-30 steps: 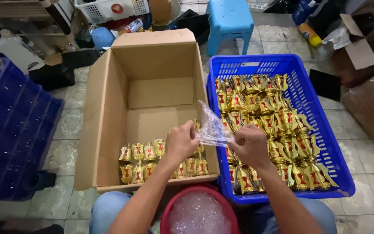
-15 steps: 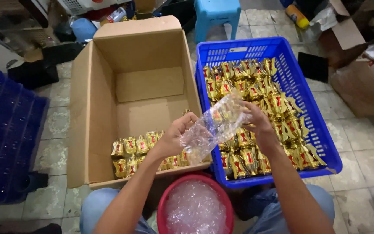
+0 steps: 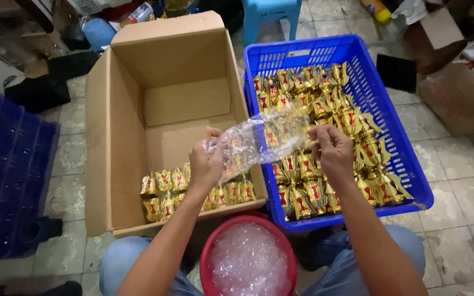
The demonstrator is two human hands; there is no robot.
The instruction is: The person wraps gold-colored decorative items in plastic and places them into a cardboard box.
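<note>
Clear bag point(image 3: 259, 141) now stretched wider between both gripping hands, above box point(image 3: 122, 137) and crate point(image 3: 390, 109) of gold packets

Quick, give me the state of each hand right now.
Left hand: closed, pinching one end of the clear plastic bag.
Right hand: closed, gripping the bag's other end, above the blue crate.
</note>
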